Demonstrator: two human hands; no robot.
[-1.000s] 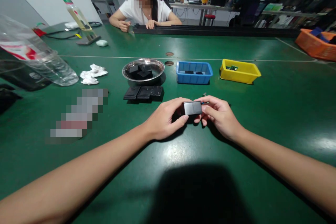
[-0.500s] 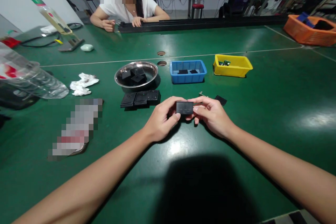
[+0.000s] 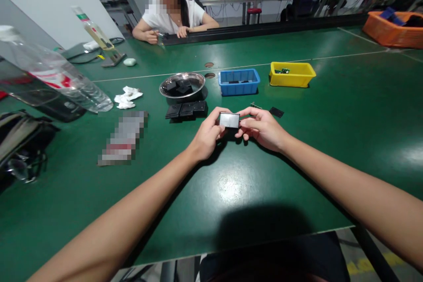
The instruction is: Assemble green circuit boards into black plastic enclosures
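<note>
Between my two hands is a small black plastic case [image 3: 229, 120], its upper face shining pale with glare. My left hand [image 3: 209, 134] pinches its left end, thumb at the near edge. At the right end, the thumb and fingers of my right hand [image 3: 261, 128] close on it. Just beyond my hands lie a small circuit board [image 3: 255, 105] and a flat black plate [image 3: 276, 112]. A row of black cases [image 3: 186, 110] lies beyond my left hand. Behind that row, a steel bowl [image 3: 165, 92] holds several black cases.
A blue bin [image 3: 238, 89] has dark flat parts; a yellow bin [image 3: 292, 81] holds green circuit boards. Crumpled tissue [image 3: 127, 97], a pixelated flat object [image 3: 124, 139], a large clear bottle [image 3: 79, 90] and a black bag [image 3: 23, 136] are leftward. A person [image 3: 175, 13] sits opposite.
The view has shifted, bringing the table's near edge and the bag into sight. The case stays in both hands, and its upper face now reflects bright light instead of looking dark.
</note>
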